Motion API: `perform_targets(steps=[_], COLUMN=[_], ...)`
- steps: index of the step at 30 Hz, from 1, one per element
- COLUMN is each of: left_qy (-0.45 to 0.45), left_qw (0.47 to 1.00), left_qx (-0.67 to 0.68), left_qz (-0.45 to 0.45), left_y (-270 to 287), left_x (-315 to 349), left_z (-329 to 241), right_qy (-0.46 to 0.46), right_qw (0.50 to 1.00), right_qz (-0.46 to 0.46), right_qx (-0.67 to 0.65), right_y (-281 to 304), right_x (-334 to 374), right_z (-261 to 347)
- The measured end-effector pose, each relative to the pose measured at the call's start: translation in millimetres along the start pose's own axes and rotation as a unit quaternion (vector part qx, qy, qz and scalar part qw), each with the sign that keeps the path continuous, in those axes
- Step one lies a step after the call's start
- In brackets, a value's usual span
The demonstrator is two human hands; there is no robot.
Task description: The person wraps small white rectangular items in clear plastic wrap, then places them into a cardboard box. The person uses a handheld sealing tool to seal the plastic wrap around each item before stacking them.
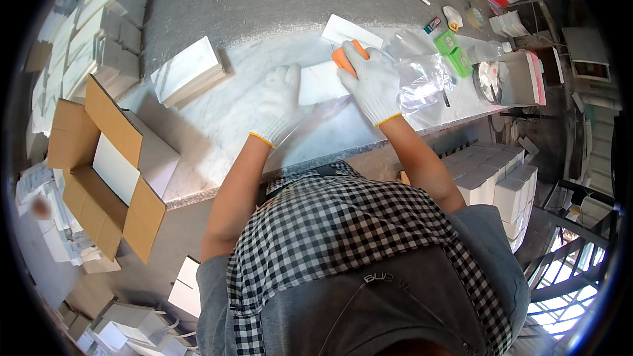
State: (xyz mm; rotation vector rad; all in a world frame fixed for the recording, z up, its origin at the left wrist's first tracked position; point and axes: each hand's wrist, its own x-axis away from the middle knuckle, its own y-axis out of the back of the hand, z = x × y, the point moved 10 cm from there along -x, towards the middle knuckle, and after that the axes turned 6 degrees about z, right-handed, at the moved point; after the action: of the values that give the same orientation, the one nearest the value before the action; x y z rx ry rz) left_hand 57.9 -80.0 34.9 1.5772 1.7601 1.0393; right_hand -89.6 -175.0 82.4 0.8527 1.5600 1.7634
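At the right hand (370, 80): orange block (344, 60) grasped between thumb and fingers; a tilted edge could scratch.
White tile (318, 84): between the grip and the left hand (279, 95); may slide if poorly braced.
Left hand: beside the tile's left edge; whether it grips cannot be told.
Clear plastic bag (422, 78): just right of the grip; could snag a sideways stroke.
Second tile (351, 30): just beyond the grip; overreach could knock it.
Tile stack (190, 71): well left of the grip; a wide arm swing could topple it.

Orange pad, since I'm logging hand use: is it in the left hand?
No, the gloved right hand holds the orange pad, with the left hand apart.
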Motion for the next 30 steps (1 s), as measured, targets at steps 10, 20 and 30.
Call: perform_targets(steps=[10,20,30], left_qy=[-0.007,-0.02,0.001], left_qw=[0.999,0.999,1.0], left_qx=[0.01,-0.005,0.016], left_qz=[0.038,-0.024,0.006], left_y=[-1.2,10.9,8.4], left_x=[-2.9,2.9,3.4], left_z=[-2.3,-8.1,-7.3], right_qy=[0.01,0.027,0.059], right_qw=[1.0,0.998,0.992], right_qz=[-0.019,-0.048,-0.115], right_qx=[-0.001,0.008,-0.013], right_y=[3.4,6.0,4.4], right_x=[4.3,9.5,20.1], right_z=[1.2,-0.8,-5.2])
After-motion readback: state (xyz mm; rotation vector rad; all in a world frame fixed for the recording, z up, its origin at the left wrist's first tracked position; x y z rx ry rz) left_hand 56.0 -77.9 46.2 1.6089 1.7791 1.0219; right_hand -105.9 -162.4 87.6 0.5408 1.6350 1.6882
